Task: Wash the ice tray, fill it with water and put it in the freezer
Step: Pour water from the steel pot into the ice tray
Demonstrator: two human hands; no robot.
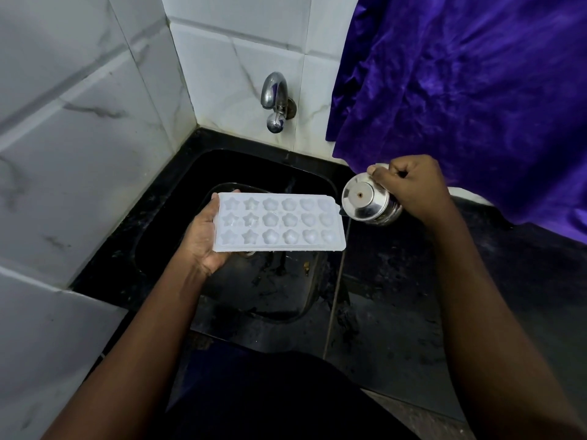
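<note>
A white ice tray (279,222) with star, flower and heart moulds is held level over the black sink (178,217). My left hand (203,239) grips its left end from below, thumb on the rim. My right hand (409,188) is closed around a shiny steel vessel (368,201), tipped on its side so its bottom faces the camera, right beside the tray's right end. Whether water is coming out of it is not clear.
A chrome tap (274,96) juts from the white marble-look tiled wall above the sink, with no water running. A purple cloth (470,90) hangs at the right over the black countertop (397,296). Tiled wall closes the left side.
</note>
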